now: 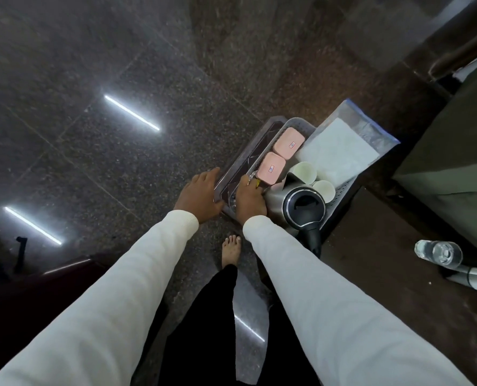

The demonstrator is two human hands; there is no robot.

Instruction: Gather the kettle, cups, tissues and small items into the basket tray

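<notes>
My left hand (201, 195) curls on the dark tray's (262, 140) edge, my right hand (249, 197) grips the loaded basket tray (343, 190); I should lift level so the kettle (301, 207) and 2 cups (304, 172) stay put.

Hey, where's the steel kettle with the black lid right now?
In the head view, the steel kettle with the black lid stands at the near end of the grey perforated basket tray, just right of the right hand, with white paper cups behind it.

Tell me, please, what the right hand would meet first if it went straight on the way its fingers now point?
Most likely the nearer pink box in the basket tray: the right hand's fingertips already lie at its near end, though depth is unclear.
</notes>
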